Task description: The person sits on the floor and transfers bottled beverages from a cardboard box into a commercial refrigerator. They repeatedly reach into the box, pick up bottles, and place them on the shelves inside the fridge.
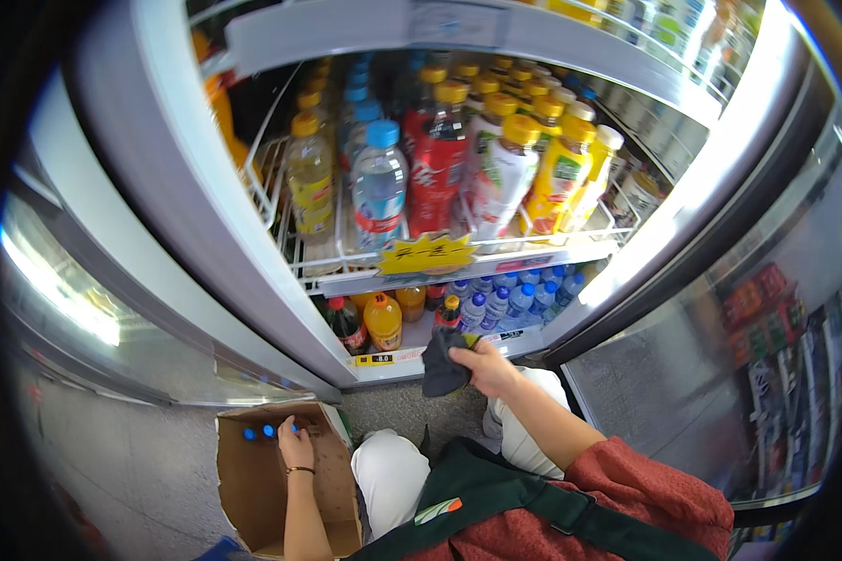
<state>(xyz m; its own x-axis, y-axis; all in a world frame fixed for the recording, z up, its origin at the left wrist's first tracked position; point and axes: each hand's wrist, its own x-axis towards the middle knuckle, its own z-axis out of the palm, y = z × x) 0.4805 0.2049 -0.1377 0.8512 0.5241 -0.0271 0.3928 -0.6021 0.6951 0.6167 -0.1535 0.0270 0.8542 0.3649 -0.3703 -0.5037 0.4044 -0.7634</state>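
My left hand [295, 447] reaches into an open cardboard box [235, 484] on the floor. Its fingers close around the top of a blue-capped bottle [295, 427], whose body is mostly hidden. Two more blue bottle caps [259, 432] show beside it in the box. My right hand [490, 367] grips a dark grey cloth [443, 365], bunched up in front of the bottom shelf of an upright drinks fridge [365, 375]. Right behind the cloth stands a small dark bottle with a yellow cap and red label [448, 313].
The fridge's middle shelf [554, 254] holds rows of soft drink bottles [438, 161], with a yellow starburst sign [428, 254] on its edge. Below are large orange drink bottles [383, 324] and several blue-capped water bottles [521, 300]. Glass doors [673, 393] flank the opening. My knees [391, 477] are close by.
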